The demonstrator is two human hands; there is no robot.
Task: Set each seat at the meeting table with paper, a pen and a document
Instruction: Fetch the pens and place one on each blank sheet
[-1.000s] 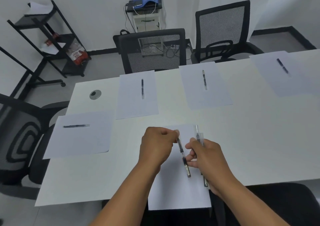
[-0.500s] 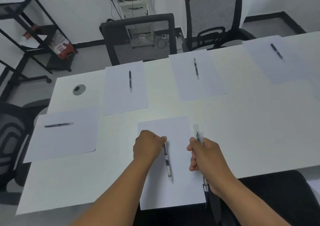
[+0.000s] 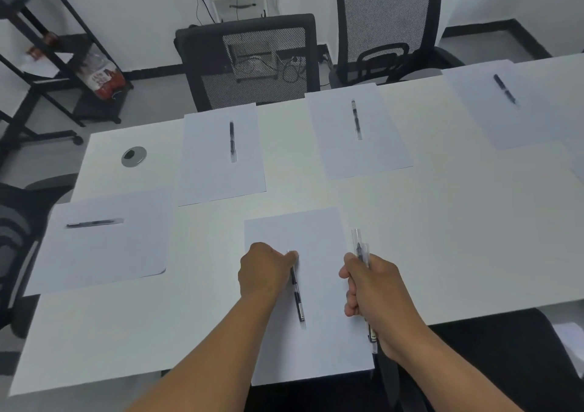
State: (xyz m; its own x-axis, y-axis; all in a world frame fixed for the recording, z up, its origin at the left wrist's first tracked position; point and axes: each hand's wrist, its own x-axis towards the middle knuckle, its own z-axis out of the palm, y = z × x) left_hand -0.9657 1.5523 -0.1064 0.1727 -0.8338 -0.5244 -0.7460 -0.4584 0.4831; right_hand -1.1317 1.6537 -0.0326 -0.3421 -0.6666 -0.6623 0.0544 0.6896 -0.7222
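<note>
A white sheet of paper [image 3: 316, 342] lies at the near edge of the white table [image 3: 442, 237], in front of me. A black pen [image 3: 298, 297] lies lengthwise on this sheet, and my left hand [image 3: 264, 269] pinches its far end. My right hand [image 3: 373, 288] grips a small bundle of pens [image 3: 360, 247] upright, just right of the sheet. Other sheets with a pen on each lie at the left seat [image 3: 104, 241], the two far seats [image 3: 221, 155] [image 3: 357, 130] and the far right seat [image 3: 493, 101].
Two black mesh chairs [image 3: 252, 60] [image 3: 388, 22] stand behind the table, another chair [image 3: 19, 228] at the left end and a dark seat [image 3: 493, 358] below my right arm. A grey cable grommet [image 3: 134, 156] sits in the tabletop. A black shelf rack [image 3: 60, 63] stands far left.
My left hand took one pen from the right hand's bundle, carried it left and laid it down on the near sheet. The view tilted downward.
</note>
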